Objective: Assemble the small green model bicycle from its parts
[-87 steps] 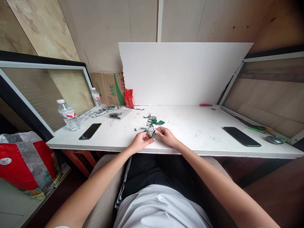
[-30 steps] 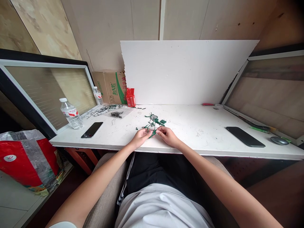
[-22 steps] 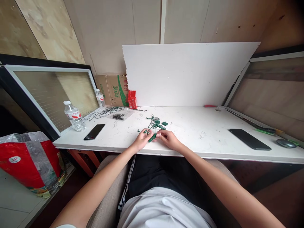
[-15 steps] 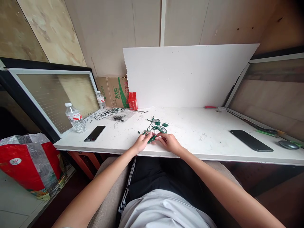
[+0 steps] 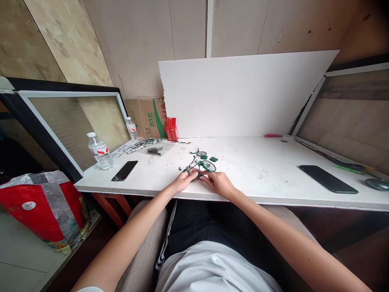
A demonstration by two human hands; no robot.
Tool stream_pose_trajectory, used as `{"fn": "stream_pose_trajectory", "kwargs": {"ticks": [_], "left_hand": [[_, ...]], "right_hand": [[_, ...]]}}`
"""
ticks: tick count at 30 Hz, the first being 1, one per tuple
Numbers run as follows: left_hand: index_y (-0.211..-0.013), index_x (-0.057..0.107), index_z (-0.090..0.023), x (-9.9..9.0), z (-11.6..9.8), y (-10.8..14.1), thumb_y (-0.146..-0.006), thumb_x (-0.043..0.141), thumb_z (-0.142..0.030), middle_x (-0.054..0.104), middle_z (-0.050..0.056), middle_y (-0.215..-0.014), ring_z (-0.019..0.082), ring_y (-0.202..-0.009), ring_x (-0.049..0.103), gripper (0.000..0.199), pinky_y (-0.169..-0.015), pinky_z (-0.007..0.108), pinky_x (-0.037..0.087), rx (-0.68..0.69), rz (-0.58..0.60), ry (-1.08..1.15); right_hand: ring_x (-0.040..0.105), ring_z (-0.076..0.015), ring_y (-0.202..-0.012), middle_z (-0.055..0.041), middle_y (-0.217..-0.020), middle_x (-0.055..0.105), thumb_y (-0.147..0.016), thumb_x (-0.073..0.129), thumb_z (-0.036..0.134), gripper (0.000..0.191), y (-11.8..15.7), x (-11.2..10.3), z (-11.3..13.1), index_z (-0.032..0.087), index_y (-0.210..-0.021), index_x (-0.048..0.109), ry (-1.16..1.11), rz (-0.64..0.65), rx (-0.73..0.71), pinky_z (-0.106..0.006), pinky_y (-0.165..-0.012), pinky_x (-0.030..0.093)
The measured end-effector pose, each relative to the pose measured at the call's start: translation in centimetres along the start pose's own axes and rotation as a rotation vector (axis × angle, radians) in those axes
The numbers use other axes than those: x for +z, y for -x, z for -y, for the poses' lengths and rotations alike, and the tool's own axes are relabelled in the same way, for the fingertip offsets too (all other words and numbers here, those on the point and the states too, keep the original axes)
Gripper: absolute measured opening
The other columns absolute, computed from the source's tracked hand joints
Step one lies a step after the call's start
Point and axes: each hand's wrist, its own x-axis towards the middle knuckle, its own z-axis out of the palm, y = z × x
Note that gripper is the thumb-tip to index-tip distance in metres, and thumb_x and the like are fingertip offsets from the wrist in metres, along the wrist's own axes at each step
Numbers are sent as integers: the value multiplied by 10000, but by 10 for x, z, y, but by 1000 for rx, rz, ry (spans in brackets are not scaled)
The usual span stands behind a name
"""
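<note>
Close to the table's front edge, a small dark green model bicycle (image 5: 208, 165) is held between my two hands, one spoked wheel toward the right. My left hand (image 5: 184, 180) is closed on its left part, thumb on top. Fingertips of my right hand (image 5: 219, 182) pinch its near right side; exactly which part is hidden by the fingers. Just beyond the hands lie a separate wheel piece (image 5: 201, 153) and a flat green part (image 5: 214, 159). A tiny dark piece (image 5: 180, 168) rests left of the bicycle.
Black part frames (image 5: 142, 145) and a clear bag of dark parts (image 5: 154, 151) lie at the back left. A phone (image 5: 125, 170) and a water bottle (image 5: 101, 152) are on the left. On the right are another dark phone (image 5: 328, 179) and a computer mouse (image 5: 377, 184).
The bicycle has turned slightly in my hands, and its green lower part now sits flatter between my fingers. The whole view has shifted a little. Both hands keep their grip.
</note>
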Motion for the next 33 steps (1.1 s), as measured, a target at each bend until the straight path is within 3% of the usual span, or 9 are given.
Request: {"fn": "stream_pose_trajectory", "kwargs": {"ticks": [8,13,18,25,29,33], "left_hand": [[-1119,713,-156,-2,2,0,-941,665,-525,719,102,-1150,257,-1130,631,412,-1088,396,440,0,4,-34],[-1077,712,-159,-3,6,1,-959,642,-472,695,104,-1190,260,-1190,603,342,-1116,387,425,13,-62,-128],[-1071,690,-151,-4,11,0,-970,622,-476,694,97,-1096,246,-1074,629,347,-1044,396,471,-13,-55,-143],[-1197,677,-158,-8,19,-3,-913,717,-525,682,129,-1240,269,-1155,636,466,-1069,419,478,-39,-25,18],[-1171,693,-163,-7,21,-4,-924,709,-494,698,116,-1224,269,-1175,631,413,-1092,422,462,-22,-38,-23],[-1185,693,-178,-4,20,-4,-937,687,-459,707,104,-1234,266,-1209,622,375,-1113,418,449,-2,-49,-51]], "right_hand": [[682,-174,-608,-53,-820,800,-1063,556,347,250,1,3,-2,203,-1107,756,28,35,-4,-262,-635,437],[697,-181,-662,-60,-847,793,-1083,520,370,267,1,2,-1,208,-1131,726,76,36,-61,-260,-644,429],[703,-180,-675,-66,-872,795,-1082,506,345,252,1,0,1,203,-1107,713,101,26,-59,-259,-644,421],[713,-183,-668,-70,-885,806,-1060,517,328,261,3,5,-3,201,-1187,706,136,-26,-21,-255,-636,428],[717,-184,-664,-69,-898,810,-1064,517,339,266,3,8,-5,200,-1180,712,144,-26,-29,-259,-622,413],[705,-187,-625,-60,-787,789,-1071,509,361,296,2,8,-5,179,-1188,710,153,-4,-10,-261,-609,399]]}}
